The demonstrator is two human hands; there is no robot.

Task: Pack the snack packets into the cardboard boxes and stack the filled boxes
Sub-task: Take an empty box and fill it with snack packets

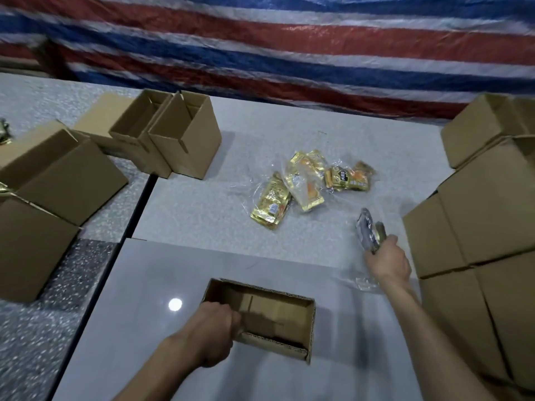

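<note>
Cardboard, brown and open-topped, the box [278,316] stands on the grey table [202,204] nearest the person, and the left hand [215,328] grips its left wall, fingers curled over the rim. The right hand [389,263] is closed round a silvery packet [366,230], just beside the stack of closed boxes [486,215] on the right. Gold snack packets [301,186] lie heaped in loose clear plastic mid-table, well apart from the box, with 2 open boxes [176,134] beyond them to the left.

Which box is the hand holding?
The open box nearest the person; the left hand grips its left wall. The other boxes stand untouched farther away.
</note>
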